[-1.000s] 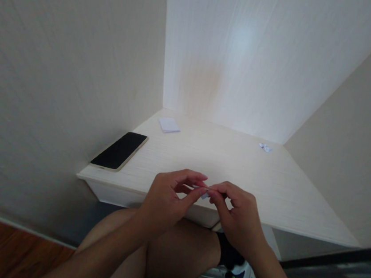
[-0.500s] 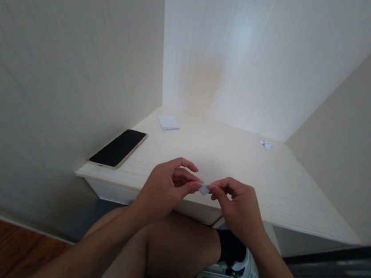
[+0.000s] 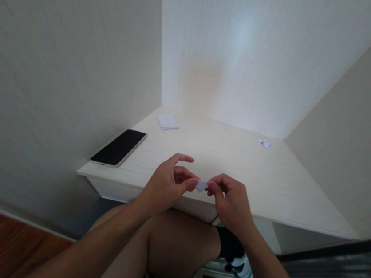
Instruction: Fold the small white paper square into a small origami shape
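Note:
Between my two hands is a small folded piece of white paper (image 3: 201, 186), its lower edge coming to a point. My left hand (image 3: 171, 181) pinches its left end between thumb and a finger, with the index finger lifted and curved above. At the other end, the thumb and fingertips of my right hand (image 3: 230, 197) close on the paper. Both hands are held over the front edge of the white desk (image 3: 230, 157). The paper's ends are hidden under my fingertips.
A phone (image 3: 119, 147) with a dark screen lies at the desk's left side. Further back is a flat stack of white paper (image 3: 167, 122). Small folded paper pieces (image 3: 265, 143) rest near the back right corner. Walls enclose the desk at left, back and right.
Both hands have shifted slightly left and up in view with the paper. The right hand has tilted a little, and more of the paper's upper edge shows between the fingertips.

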The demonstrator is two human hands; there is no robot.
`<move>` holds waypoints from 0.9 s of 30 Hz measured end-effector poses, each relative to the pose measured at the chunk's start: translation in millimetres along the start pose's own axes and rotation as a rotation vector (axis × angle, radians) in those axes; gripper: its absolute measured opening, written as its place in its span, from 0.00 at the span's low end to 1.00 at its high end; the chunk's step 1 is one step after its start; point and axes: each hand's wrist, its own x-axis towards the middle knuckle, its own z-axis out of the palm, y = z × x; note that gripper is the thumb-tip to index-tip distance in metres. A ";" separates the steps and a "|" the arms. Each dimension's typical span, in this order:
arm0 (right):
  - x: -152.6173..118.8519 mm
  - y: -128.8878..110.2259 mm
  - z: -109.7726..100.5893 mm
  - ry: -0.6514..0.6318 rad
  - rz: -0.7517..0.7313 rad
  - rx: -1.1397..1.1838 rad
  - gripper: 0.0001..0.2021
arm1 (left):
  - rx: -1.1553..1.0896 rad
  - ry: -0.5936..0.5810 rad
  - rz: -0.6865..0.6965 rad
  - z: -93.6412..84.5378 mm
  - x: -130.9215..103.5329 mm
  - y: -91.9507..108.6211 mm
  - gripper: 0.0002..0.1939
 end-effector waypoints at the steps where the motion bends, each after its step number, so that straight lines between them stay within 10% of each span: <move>1: -1.2 0.6 1.1 0.012 -0.009 -0.004 0.07 | 0.006 0.003 -0.002 0.8 -0.5 0.4 0.25; 12: -35.3 0.5 -4.7 -0.147 0.018 0.313 0.06 | 0.242 -0.034 0.114 11.7 -31.9 7.2 0.14; 27: -126.6 -46.8 -2.5 -0.352 0.028 0.599 0.15 | 0.155 -0.049 0.131 22.2 -152.0 47.2 0.14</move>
